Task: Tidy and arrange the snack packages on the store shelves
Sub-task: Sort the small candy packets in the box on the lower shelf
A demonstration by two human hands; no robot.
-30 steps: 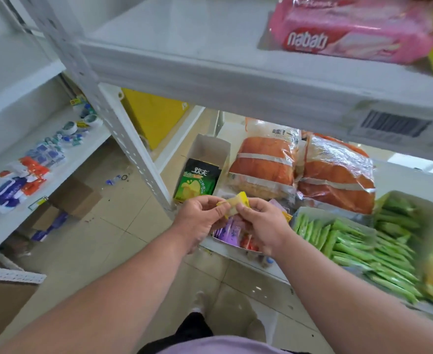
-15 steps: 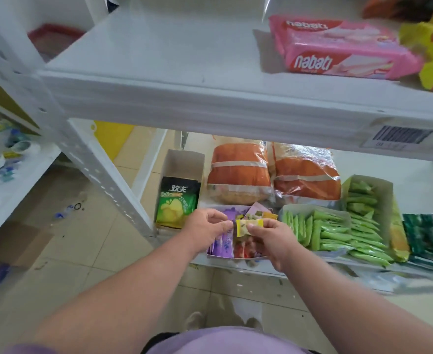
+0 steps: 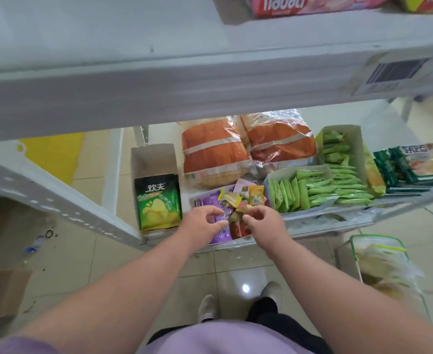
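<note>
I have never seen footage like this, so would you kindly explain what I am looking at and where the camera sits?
No machine here: a person wears a camera on the head, looking down at their own arms. The left hand and right hand reach into an open cardboard tray of small mixed-colour candy packets on the white lower shelf. Whether either grip holds a packet is unclear. Beside the tray stand a green potato-chip bag, orange plastic-wrapped bags and a box of green sachets.
</note>
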